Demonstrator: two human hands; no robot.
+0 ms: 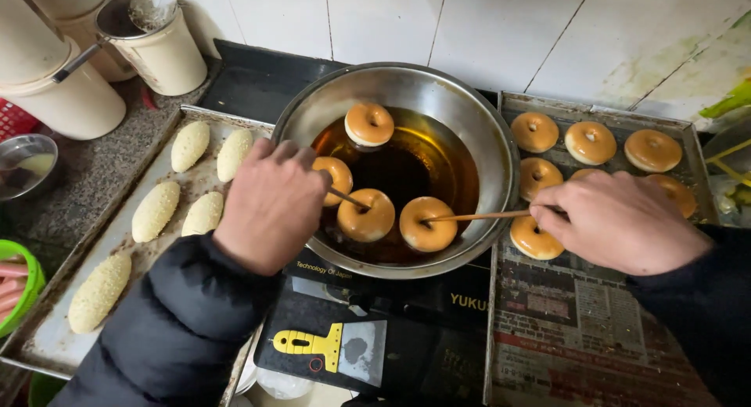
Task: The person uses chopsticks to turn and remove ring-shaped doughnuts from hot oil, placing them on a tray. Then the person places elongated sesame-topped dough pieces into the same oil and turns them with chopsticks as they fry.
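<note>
Two hands work over the oil: left hand (270, 205) closed on a thin stick (350, 198) touching one ring doughnut (366, 216); right hand (618, 219) gripping a longer stick (477, 215) poked into another doughnut (428, 224). Both float in the steel frying bowl (485, 133). Sesame rolls (156, 211) on the left tray (47, 340); fried doughnuts (591, 142) on the right tray (594, 114).

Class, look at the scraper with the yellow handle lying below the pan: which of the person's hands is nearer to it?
Left. The left hand is just above and left of the scraper, over the pan's near rim. The right hand is farther, up and to its right, over the doughnut tray.
</note>
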